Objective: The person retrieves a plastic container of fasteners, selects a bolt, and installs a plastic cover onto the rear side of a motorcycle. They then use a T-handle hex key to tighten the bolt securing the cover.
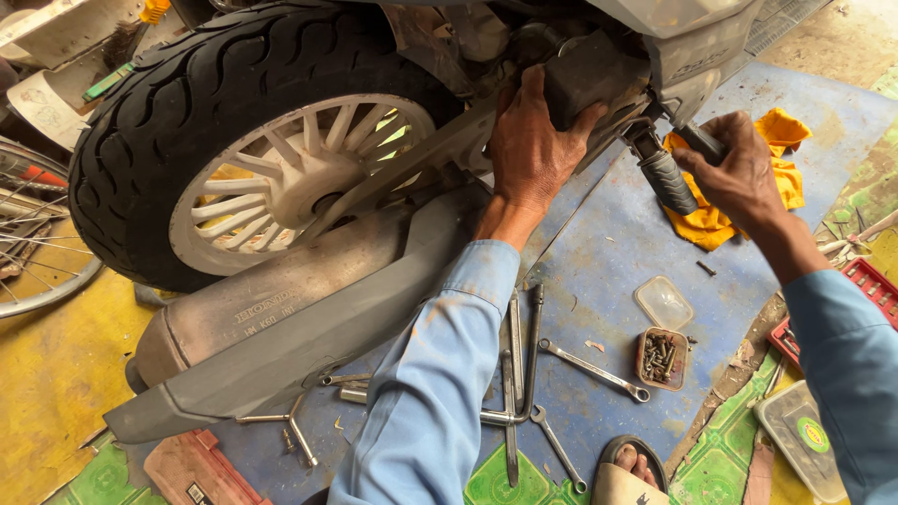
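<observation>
I look down at the rear of a scooter with a black tyre (187, 103) on a white spoked wheel (299, 178). A long grey exhaust muffler (281, 327) runs below the wheel. My left hand (533, 150) grips a dark boxy part (585, 75) under the scooter's body. My right hand (734, 173) is closed around a dark tool handle (700, 142) beside a ribbed black footrest peg (666, 180).
Several spanners (594, 369) lie on the blue mat (617, 262). A small box of screws (661, 357) stands beside its clear lid (663, 302). An orange rag (781, 178) lies far right. A bicycle wheel (37, 252) is at left, a red tray (875, 285) at right, a sandalled foot (631, 468) below.
</observation>
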